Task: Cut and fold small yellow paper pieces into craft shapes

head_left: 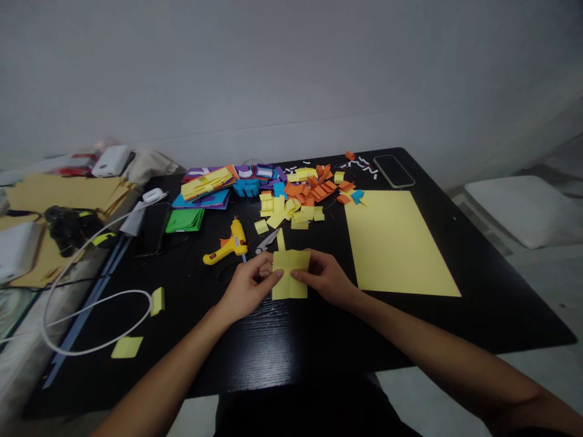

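Between my two hands is a small square of yellow paper [290,286] with a crease down its middle. My left hand [250,280] pinches its left edge, the thumb on the front face. On the opposite edge, my right hand [328,278] grips it the same way. Just beyond the square lie a yellow strip [281,239] and a pair of scissors [266,242], partly hidden. A yellow glue gun [234,241] rests to the left of them. Several folded yellow paper pieces [291,211] and orange paper pieces [314,189] are heaped farther back.
A large yellow sheet [401,243] covers the table's right side, with a phone [393,171] behind it. Green folded paper [185,220] and stacked colored paper [209,185] sit back left. A white cable [98,297] loops near two yellow pieces at left.
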A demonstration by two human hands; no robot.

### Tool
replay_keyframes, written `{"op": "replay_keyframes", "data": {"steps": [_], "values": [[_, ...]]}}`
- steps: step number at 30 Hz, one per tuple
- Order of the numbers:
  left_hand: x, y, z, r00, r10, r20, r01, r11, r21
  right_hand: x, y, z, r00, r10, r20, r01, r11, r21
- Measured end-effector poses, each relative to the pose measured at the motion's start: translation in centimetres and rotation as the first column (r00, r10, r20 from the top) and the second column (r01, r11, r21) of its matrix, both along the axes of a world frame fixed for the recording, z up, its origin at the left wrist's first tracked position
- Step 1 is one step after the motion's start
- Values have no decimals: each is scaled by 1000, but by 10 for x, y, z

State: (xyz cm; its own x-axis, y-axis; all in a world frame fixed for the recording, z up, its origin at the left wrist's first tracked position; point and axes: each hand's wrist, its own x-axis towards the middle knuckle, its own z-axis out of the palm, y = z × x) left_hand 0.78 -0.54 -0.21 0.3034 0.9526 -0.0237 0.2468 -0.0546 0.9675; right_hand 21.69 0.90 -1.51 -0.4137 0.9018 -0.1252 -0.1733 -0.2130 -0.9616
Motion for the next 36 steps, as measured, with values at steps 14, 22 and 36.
{"op": "replay_keyframes", "data": {"steps": [14,22,36], "values": [[-1,4,13,994,10,105,-10,1000,-4,3,4,5,992,-57,-111,40,988,-146],[-5,1,4,998,56,-37,-46,971,234,0,4,4,976,-80,-203,29,970,-241],[4,-1,7,997,-1,-80,1,1000,6,-3,-3,-2,996,-92,7,92,994,63]]}}
